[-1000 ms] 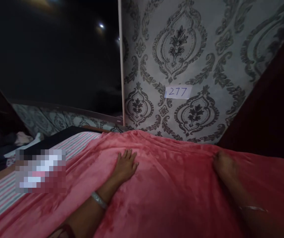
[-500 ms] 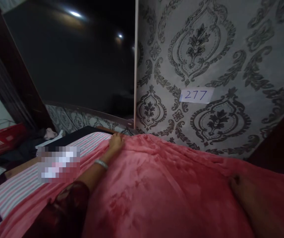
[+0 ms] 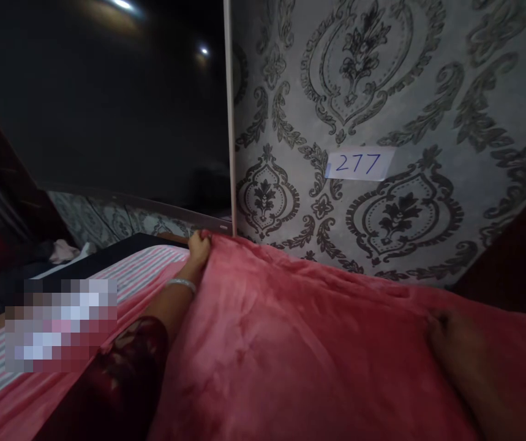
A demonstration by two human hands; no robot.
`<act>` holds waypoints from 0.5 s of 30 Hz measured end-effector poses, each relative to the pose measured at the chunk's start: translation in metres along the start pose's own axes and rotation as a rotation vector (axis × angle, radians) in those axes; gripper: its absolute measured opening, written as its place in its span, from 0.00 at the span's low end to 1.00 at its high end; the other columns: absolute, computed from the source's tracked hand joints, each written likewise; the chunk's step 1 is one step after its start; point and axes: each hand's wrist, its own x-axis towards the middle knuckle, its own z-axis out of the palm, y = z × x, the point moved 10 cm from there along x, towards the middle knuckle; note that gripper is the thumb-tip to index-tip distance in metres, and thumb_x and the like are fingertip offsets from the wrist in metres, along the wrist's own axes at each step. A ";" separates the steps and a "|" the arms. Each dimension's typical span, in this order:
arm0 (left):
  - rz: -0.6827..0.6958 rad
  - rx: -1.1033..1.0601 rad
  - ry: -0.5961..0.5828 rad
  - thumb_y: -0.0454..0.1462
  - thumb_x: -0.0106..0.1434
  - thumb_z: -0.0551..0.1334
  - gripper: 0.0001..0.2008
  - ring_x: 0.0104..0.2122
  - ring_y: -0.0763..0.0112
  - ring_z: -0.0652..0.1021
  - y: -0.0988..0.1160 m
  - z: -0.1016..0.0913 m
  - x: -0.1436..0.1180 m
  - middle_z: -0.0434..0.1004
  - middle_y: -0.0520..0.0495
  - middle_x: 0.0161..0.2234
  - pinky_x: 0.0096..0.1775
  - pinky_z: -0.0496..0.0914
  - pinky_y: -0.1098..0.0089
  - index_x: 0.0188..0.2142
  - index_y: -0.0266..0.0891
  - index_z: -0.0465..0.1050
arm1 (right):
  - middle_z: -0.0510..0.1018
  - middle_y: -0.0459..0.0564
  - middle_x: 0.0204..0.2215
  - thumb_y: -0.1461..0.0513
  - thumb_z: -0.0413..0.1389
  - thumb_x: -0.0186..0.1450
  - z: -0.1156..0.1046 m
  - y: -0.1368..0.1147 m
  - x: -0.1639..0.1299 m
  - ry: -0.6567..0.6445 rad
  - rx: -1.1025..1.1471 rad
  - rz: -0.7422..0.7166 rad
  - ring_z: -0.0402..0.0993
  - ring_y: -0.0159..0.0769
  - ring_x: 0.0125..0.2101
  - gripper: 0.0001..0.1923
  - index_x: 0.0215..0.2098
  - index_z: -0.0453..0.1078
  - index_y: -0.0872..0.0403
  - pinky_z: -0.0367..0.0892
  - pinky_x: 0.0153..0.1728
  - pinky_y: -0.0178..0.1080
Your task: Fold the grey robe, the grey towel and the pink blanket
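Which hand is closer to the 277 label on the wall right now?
Hard to call; by the picture alone, roughly equal. The left hand grips the pink blanket at its far corner, down-left of the 277 label; the right hand rests on it, down-right.

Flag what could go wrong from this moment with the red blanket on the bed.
1. The left hand pinches only the red blanket far corner by the wall; that small grip could slip.
2. The right hand lies flat on the blanket, so a pull from the left may bunch the fabric between them.
3. The striped sheet beneath could drag along.
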 end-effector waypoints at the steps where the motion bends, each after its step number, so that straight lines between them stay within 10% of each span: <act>1: -0.008 0.017 0.020 0.35 0.69 0.51 0.18 0.48 0.58 0.78 -0.005 0.000 0.000 0.78 0.33 0.47 0.48 0.71 0.65 0.53 0.30 0.70 | 0.76 0.60 0.29 0.57 0.44 0.64 -0.003 -0.003 -0.001 0.004 0.013 -0.007 0.75 0.48 0.29 0.12 0.28 0.66 0.51 0.68 0.32 0.46; 8: -0.011 0.125 -0.045 0.37 0.66 0.56 0.15 0.49 0.50 0.79 -0.019 0.027 0.001 0.80 0.32 0.46 0.46 0.71 0.59 0.51 0.37 0.71 | 0.76 0.54 0.30 0.54 0.47 0.65 0.014 0.005 -0.009 -0.141 -0.009 -0.003 0.73 0.45 0.28 0.12 0.32 0.68 0.51 0.66 0.32 0.45; 15: 0.041 0.188 0.007 0.38 0.66 0.54 0.22 0.54 0.46 0.76 -0.002 0.012 -0.004 0.76 0.26 0.52 0.50 0.70 0.54 0.58 0.30 0.66 | 0.76 0.54 0.30 0.54 0.47 0.64 -0.005 -0.010 -0.008 -0.055 0.045 0.017 0.73 0.44 0.31 0.13 0.31 0.69 0.51 0.66 0.33 0.43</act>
